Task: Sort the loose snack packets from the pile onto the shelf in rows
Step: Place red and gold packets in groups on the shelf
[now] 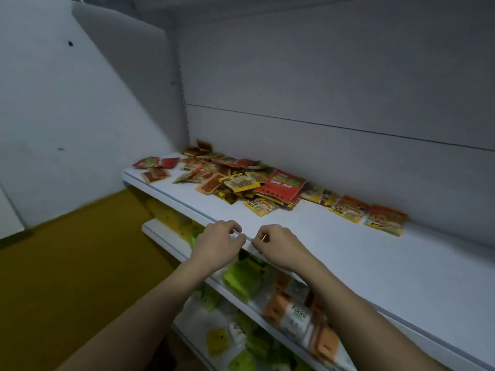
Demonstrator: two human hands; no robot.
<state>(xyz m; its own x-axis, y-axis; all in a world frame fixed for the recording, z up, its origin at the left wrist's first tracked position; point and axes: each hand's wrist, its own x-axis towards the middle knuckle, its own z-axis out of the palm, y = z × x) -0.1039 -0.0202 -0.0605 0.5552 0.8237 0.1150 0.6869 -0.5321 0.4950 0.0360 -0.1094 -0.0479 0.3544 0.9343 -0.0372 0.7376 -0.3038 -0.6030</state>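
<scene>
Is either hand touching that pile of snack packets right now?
Apart. In the head view both the left hand and the right hand sit at the shelf's front edge, with bare white shelf between them and the pile.
</scene>
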